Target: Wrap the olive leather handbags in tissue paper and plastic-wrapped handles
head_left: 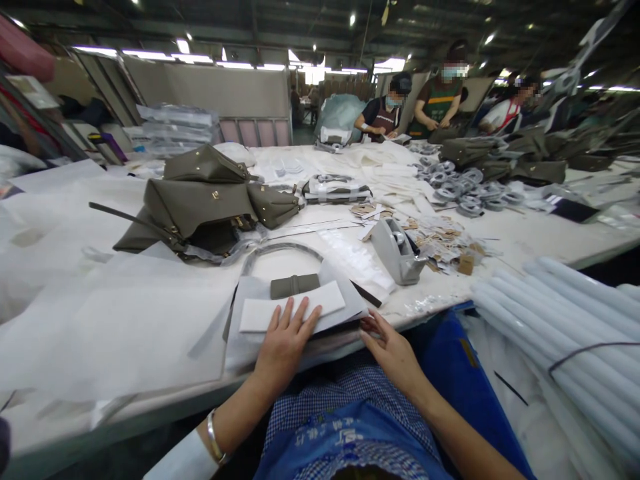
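"Straight ahead of the worker is twelve. What's furthest left?"

"Pale paper sheets (125, 313) spread flat at ten o'clock. Then, at eleven, a heap of olive bags (200, 203), with a strap (131, 217) poking out leftward."

"And the work itself?"

"Just short of twelve, by the near edge of the table (520, 240): a white pad (260, 315) laid slantwise over a sheet of paper (350, 303). The left hand (286, 337) rests on that pad, palm down, fingers spread, gripping nothing. An olive tab (294, 286) shows just beyond, and a wrapped loop (287, 246) curves past it."

"How far along would you say?"

"Partway, I'd judge. The loop has its wrapping and the pad is on the paper. But the pad is uncovered, and I see no paper folded over it, so the covering looks undone."

"The right hand?"

"At one o'clock, apart from the left, fingers curled by the paper's right corner (364, 311). Whether they pinch it, I can't tell."

"Anything further right?"

"A tape dispenser (395, 252) beyond that hand, cardboard scraps (440, 241) beside it, and bundled white rolls (560, 320) towards two o'clock."
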{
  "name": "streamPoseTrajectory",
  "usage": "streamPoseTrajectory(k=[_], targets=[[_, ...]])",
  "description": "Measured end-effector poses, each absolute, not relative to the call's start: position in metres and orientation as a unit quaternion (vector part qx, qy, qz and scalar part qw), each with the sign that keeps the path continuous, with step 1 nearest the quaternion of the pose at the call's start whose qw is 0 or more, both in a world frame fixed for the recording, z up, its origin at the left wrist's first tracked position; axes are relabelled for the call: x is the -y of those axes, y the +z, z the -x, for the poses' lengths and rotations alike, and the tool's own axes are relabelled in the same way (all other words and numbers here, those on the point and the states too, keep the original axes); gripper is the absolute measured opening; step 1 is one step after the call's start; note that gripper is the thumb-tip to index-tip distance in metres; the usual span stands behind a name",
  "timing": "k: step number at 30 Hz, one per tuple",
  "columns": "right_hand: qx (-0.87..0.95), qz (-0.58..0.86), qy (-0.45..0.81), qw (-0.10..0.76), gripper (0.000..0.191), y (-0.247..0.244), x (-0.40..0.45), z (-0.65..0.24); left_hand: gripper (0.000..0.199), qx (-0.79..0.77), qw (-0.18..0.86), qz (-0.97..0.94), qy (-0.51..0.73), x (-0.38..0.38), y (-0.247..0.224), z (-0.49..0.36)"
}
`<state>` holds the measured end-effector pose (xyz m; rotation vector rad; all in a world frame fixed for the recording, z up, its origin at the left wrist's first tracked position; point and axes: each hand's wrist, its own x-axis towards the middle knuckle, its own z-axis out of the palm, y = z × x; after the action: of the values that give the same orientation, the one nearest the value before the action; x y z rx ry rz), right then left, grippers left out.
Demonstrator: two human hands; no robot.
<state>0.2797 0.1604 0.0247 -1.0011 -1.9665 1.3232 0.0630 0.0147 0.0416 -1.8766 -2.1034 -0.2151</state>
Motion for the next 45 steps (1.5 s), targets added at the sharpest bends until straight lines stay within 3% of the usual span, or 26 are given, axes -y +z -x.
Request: streamPoseTrajectory(k=[7,14,20,23,26,29,31,35,38,41,43,45], targets=[[0.78,0.359,0.486,0.163,0.034,0.061,-0.179,-0.253,0.067,0.727,0.178,0.656,-0.093,-0.006,0.039,-0.053],[0.469,0.308,0.79,0.248,0.047,0.09,-0.144,-0.214,0.071,0.725,0.237,0.629,-0.15,0.001,0.027,-0.043],[0.419,0.296,0.803,0.302,0.055,0.1,-0.135,-0.177,0.086,0.745,0.236,0.589,-0.205,-0.002,0.028,-0.04],[0.49,0.26,0.781,0.288,0.052,0.093,-0.147,-0.179,0.081,0.742,0.248,0.582,-0.222,-0.003,0.029,-0.029],[0.694,0.245,0.624,0.261,0.036,0.076,-0.178,-0.204,0.079,0.739,0.237,0.589,-0.226,-0.003,0.03,-0.019],[0.866,0.295,0.292,0.278,0.026,0.057,-0.217,-0.242,0.08,0.742,0.226,0.589,-0.225,-0.004,0.032,-0.015],[0.899,0.343,0.13,0.238,0.028,0.049,-0.236,-0.261,0.081,0.746,0.225,0.584,-0.227,-0.004,0.033,-0.015],[0.905,0.404,0.018,0.13,0.034,0.044,-0.249,-0.273,0.083,0.746,0.229,0.582,-0.228,-0.006,0.036,-0.014],[0.89,0.44,0.064,0.106,0.028,0.05,-0.249,-0.266,0.083,0.743,0.228,0.585,-0.232,-0.006,0.037,-0.014],[0.875,0.434,0.168,0.136,0.022,0.061,-0.241,-0.256,0.083,0.747,0.222,0.581,-0.237,-0.007,0.038,-0.013],[0.862,0.392,0.288,0.142,0.028,0.069,-0.228,-0.251,0.083,0.751,0.217,0.576,-0.24,-0.007,0.039,-0.012],[0.826,0.353,0.432,0.085,0.034,0.074,-0.211,-0.248,0.083,0.753,0.214,0.573,-0.245,-0.006,0.04,-0.012]])
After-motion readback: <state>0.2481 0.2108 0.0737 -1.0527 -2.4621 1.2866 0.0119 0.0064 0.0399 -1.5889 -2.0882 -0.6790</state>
